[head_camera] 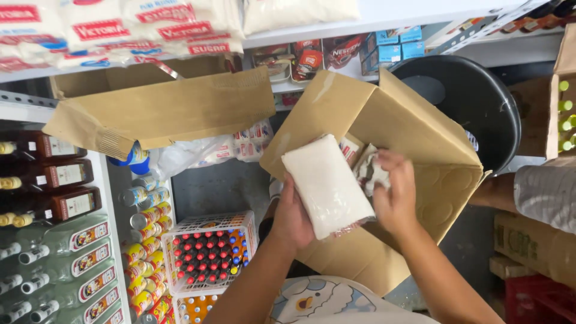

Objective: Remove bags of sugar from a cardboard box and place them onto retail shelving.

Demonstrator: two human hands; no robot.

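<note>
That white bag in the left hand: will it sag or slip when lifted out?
The white bag looks packed firm, likely heavy and holding its shape. Its clear film may be slippery. The left hand supports it underneath, which probably helps.

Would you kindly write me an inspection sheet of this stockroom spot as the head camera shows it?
Surface: grey floor, partly bare.
Job's things: white packet held over open cardboard box; more packets inside.
Clutter: white crate of red-capped bottles; stacked cans; second cardboard box.
Grippers: left hand under the packet; right hand grips a packet in the box.
Cables: nothing seen.
Surroundings: shelves of bottles; black bin; another person's sleeve.
</note>
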